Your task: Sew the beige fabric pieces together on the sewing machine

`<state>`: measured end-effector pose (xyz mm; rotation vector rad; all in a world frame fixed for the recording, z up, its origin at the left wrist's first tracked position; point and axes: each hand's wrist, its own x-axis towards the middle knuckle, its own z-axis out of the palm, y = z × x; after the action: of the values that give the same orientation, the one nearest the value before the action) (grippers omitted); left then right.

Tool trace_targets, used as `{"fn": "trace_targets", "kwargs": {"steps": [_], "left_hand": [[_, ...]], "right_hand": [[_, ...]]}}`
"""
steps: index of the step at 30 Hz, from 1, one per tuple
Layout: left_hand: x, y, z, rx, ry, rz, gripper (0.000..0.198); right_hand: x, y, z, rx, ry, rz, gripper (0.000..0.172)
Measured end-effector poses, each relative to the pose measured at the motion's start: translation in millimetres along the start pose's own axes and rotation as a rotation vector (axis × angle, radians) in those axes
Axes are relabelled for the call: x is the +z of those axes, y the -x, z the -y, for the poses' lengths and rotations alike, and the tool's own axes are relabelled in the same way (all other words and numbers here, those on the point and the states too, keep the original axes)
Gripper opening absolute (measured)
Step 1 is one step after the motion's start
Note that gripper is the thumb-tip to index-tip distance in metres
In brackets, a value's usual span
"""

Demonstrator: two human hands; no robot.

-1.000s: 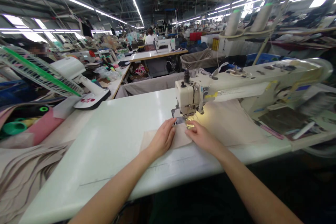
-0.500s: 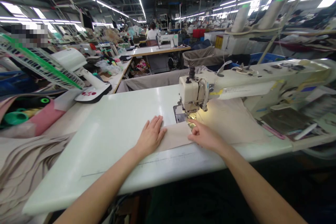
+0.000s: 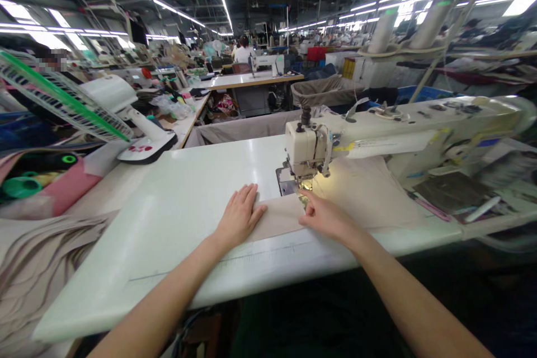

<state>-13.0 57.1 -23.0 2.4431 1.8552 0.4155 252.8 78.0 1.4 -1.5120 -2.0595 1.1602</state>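
Note:
A beige fabric piece (image 3: 279,217) lies on the white sewing table (image 3: 188,196), running under the needle of a cream sewing machine (image 3: 310,151). My left hand (image 3: 241,215) lies flat on the fabric's left end, fingers stretched out and together. My right hand (image 3: 325,213) rests on the fabric just in front of the presser foot, forefinger pointing at the needle and the other fingers curled under. A larger beige cloth (image 3: 369,193) spreads to the right beneath the machine arm.
A white desk fan (image 3: 100,114) stands at the table's left end. Thread cones (image 3: 25,179) and beige fabric strips (image 3: 37,268) lie at far left. A grey cloth bin (image 3: 243,128) sits behind the table. Another person sits at a distant machine (image 3: 243,53).
My left hand slid left from beside the needle and flattened on the fabric's left end. My right hand stayed at the presser foot. The view shifted slightly.

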Motion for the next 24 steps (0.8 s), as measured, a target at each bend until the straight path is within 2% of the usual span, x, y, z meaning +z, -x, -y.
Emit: {"fn": "trace_targets", "kwargs": {"steps": [15,22,24], "left_hand": [[2.5,-0.4,5.2,0.019,-0.014,-0.007,0.063],[4.8,-0.3,6.8,0.044,-0.053,-0.021,0.064],[5.4,-0.4,8.6,0.052,-0.076,-0.028,0.063]], "right_hand": [[-1.7,2.0,5.3,-0.009,0.067,-0.005,0.073],[-3.1,8.9,12.4,-0.012,0.173,-0.06,0.064],[-1.1,12.2,7.2,-0.064,0.208,-0.114,0.058]]}}
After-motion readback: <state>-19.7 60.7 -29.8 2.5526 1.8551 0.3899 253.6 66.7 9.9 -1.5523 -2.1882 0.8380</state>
